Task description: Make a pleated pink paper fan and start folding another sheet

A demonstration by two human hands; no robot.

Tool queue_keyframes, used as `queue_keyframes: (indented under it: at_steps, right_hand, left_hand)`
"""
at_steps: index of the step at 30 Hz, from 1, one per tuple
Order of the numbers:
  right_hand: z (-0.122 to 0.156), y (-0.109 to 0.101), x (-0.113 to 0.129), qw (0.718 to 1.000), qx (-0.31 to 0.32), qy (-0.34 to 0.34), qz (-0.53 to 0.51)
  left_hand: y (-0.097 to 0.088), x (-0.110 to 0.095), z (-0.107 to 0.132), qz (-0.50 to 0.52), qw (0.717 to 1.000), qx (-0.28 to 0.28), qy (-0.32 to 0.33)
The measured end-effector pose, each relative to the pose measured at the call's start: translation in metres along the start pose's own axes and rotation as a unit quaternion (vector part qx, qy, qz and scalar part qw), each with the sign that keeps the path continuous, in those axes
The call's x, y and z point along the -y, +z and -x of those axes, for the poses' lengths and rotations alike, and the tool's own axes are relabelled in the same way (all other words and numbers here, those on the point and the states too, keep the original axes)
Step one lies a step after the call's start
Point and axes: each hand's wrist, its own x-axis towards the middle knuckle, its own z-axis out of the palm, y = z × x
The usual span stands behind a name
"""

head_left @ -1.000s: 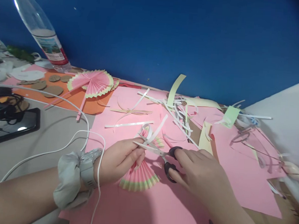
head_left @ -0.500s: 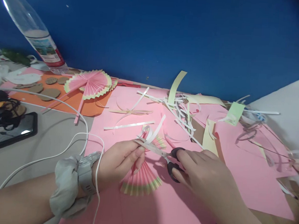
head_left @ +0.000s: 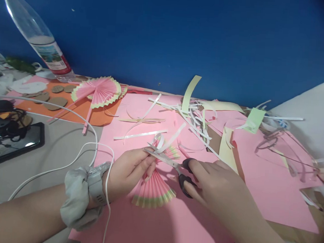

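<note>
Item: pleated paper fan [head_left: 154, 189], which we judge light, springy and crushable; our left hand [head_left: 127, 172] pinches its gathered hub with closed fingers, while our right hand [head_left: 215, 184] grips the scissors [head_left: 175, 166].

Room near me, clutter toward the wall

I see bare pink sheet [head_left: 171, 229] in front of the small pleated fan [head_left: 154, 191] and again right of my right hand [head_left: 218, 188], both wide enough for a hand to pass. Between that hand and my left hand [head_left: 129, 171] the scissors [head_left: 172, 165] fill the gap. A white cable [head_left: 88, 146] crosses my left wrist and loops over the grey table, fencing off the dark phone [head_left: 10, 144]. Behind the scissors a heap of paper strips [head_left: 195, 120] bars the way to the blue wall [head_left: 184, 38]. Far left, a larger fan [head_left: 97, 91] and a leaning bottle [head_left: 37, 35] crowd the corner.
</note>
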Motion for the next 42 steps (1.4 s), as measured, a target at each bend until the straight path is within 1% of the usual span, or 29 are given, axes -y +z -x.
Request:
queue_keyframes:
  at_steps: [12, 25, 34, 42]
  right_hand:
    - [-0.0019, 0.0033, -0.0006, 1.0, -0.005, 0.01, 0.004]
    - [-0.0005, 0.004, -0.0004, 1.0, 0.001, 0.009, -0.009]
    - [0.001, 0.0008, -0.0008, 1.0, -0.005, 0.007, -0.011]
    - [0.0005, 0.0042, 0.0019, 1.0, 0.0, 0.018, -0.025]
  left_hand:
    - [0.002, 0.005, -0.0018, 0.003, 1.0, -0.006, 0.001]
    - [0.0031, 0.0041, 0.0007, -0.005, 0.999, -0.005, -0.038]
    - [0.0024, 0.0048, 0.0008, -0.013, 0.999, -0.006, -0.03]
    - [0.0002, 0.0015, -0.0001, -0.013, 0.999, -0.009, -0.032]
